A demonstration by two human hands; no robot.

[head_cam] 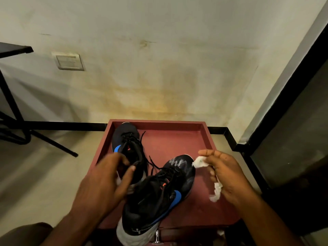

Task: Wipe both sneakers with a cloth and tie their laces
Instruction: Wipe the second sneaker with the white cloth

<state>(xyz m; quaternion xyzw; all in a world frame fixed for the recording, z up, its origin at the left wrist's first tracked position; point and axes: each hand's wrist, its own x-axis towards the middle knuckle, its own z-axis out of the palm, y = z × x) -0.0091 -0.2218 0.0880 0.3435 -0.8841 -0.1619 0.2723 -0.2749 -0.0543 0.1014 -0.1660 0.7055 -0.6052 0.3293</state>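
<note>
Pinching white cloth (200, 164) in right hand (229, 176), left hand (104, 181) on sneaker (129, 148)

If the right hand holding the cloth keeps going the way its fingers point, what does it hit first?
Probably the whitish-smeared toe of the near sneaker: the right hand points left with the cloth almost there, though depth is unclear.

I can read no words, numbers or brand names anywhere here; the near sneaker (159, 197) has white scribbled marks on its toe, but they form no letters I can make out; a small pale mark near its heel is too blurred to tell; the blue patches on both sneakers carry no text; the wall plate (69, 61) shows no legible label either.
</note>
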